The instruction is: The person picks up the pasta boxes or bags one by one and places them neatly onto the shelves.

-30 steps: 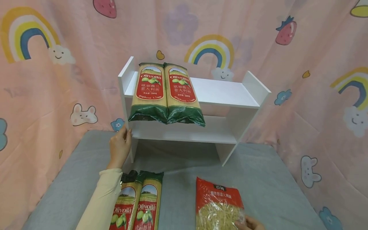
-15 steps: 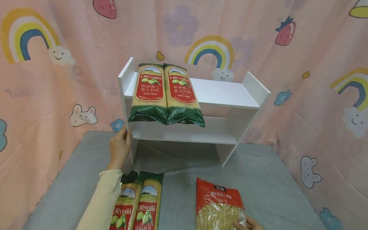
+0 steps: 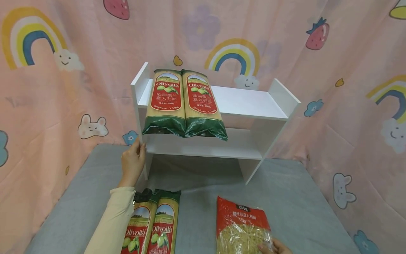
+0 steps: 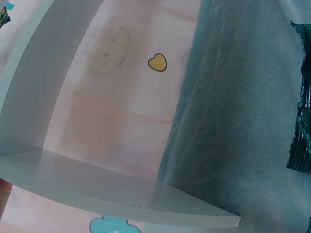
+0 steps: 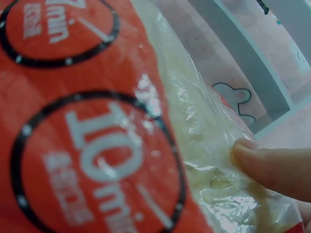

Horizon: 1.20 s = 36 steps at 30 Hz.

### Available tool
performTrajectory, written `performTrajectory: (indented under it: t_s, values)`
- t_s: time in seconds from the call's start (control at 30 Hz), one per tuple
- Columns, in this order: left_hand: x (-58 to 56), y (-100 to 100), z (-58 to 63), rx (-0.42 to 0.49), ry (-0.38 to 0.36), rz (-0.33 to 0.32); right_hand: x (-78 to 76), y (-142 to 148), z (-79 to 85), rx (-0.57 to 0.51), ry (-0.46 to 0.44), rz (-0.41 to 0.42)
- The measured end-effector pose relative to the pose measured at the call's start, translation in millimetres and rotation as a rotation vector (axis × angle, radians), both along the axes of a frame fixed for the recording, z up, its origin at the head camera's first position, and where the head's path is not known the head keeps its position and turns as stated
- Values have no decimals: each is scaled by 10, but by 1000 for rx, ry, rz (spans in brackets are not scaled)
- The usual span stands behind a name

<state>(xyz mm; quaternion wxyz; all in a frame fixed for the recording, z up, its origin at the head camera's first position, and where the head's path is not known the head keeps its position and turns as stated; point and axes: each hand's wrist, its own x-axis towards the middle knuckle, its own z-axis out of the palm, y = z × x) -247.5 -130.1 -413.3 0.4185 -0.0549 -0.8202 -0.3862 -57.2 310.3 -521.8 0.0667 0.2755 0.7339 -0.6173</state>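
Note:
My left hand (image 3: 132, 163) grips the front edge of the left side panel of a white shelf unit (image 3: 203, 150). At the lower right of the head view, my right hand (image 3: 275, 247) pinches the right edge of a red and clear bag of spiral pasta (image 3: 242, 225). Its thumb (image 5: 272, 162) lies on the clear plastic in the right wrist view; the other fingers are mostly hidden. Two spaghetti packs (image 3: 166, 95) lie side by side on the top board, their green ends jutting past its front edge.
Two more spaghetti packs (image 3: 163, 225) lie on the grey cloth (image 3: 196, 211) before the shelf, partly behind my left forearm. A pink patterned curtain (image 3: 349, 141) hangs behind and at both sides. The shelf has upright end panels (image 3: 280, 97).

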Motion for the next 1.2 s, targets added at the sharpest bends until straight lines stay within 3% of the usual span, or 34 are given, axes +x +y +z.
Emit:
performTrajectory:
  t_s: [0.17,0.4,0.83,1.2]
  values:
    - [6,1,4,0,8,-4,9,-42,64,-24,45,-24]
    - [11,-7,2,14,-4,-14,-1,-109,206,94,65,-35]
    - [1,-15,-4,4,4,-7,6,-264,433,77,93,-58]
    - [8,-5,-7,-11,14,-1,2,-343,563,96,110,-19]
